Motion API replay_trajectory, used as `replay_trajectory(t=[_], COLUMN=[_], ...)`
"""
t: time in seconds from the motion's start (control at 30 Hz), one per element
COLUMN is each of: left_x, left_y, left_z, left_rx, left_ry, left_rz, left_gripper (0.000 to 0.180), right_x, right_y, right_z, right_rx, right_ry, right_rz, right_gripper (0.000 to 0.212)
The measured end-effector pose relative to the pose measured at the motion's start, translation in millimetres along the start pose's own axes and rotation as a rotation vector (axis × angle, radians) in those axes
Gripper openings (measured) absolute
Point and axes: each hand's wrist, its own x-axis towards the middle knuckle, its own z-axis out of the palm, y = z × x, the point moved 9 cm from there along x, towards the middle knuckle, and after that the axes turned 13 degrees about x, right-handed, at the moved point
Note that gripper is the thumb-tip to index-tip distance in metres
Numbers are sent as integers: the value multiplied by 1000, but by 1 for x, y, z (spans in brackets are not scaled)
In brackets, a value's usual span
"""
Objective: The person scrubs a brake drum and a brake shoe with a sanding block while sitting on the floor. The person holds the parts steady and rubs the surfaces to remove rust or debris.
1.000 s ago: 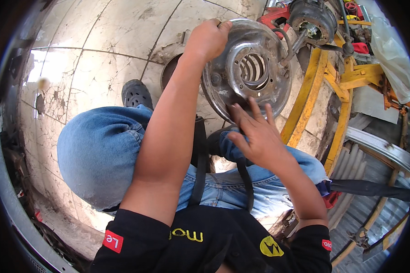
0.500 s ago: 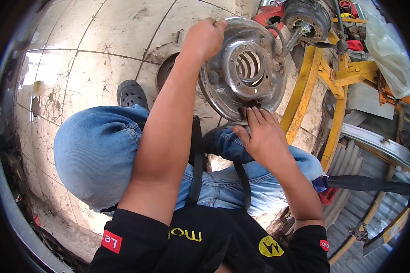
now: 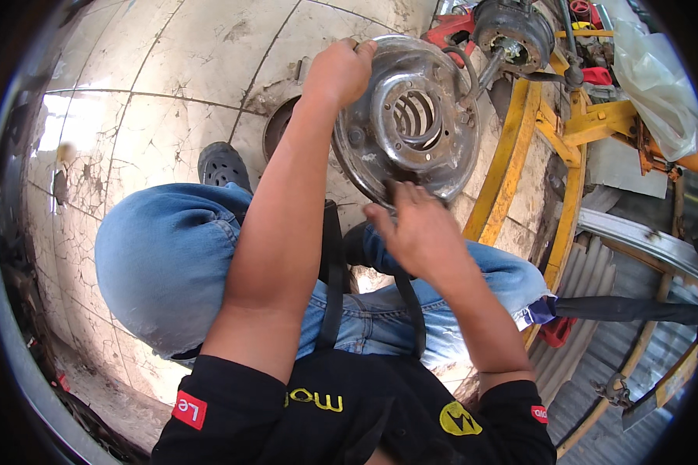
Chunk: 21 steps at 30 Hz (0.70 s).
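Our left hand point(image 3: 336, 75) pinches the plate point(image 3: 384, 116), maybe to steady it; our right hand's point(image 3: 424, 232) fingers bunch, thumb out.

Brightly lit, washed nearly white by glare at the left of the cream, cracked tile floor point(image 3: 178, 132). Glinting in patches on the round, dark-grey metal disc point(image 3: 381, 128). Too dark around the fingertips of the bare right hand point(image 3: 425, 231) for detail. Clear centrally; bent and softened toward blackened fisheye edges.

The left forearm point(image 3: 281, 209) partly hides a dark ring point(image 3: 271, 133), while the right hand point(image 3: 423, 232) blurs toward its fingertips point(image 3: 406, 195).
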Motion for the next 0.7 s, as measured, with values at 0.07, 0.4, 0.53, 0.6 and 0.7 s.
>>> replay_trajectory(t=[0.07,0.4,0.53,0.6,0.7], left_x=[-4,-4,-3,-5,-6], left_y=[3,1,4,1,-1], left_z=[2,1,4,4,3], left_rx=[7,-30,-31,-27,-28], left_ry=[-1,-70,-68,-69,-68], left_rz=[-3,-31,1,-9,-30], left_gripper=[53,60,61,61,61], right_x=[2,3,4,-1,-3], right_y=[-25,1,-32,-17,8], right_z=[0,-6,-7,-4,-10], right_rx=[88,11,188,144,12], right_ry=[87,-165,148,75,-109], right_rz=[-93,120,-156,-143,25], right_gripper=[75,72,69,70,72])
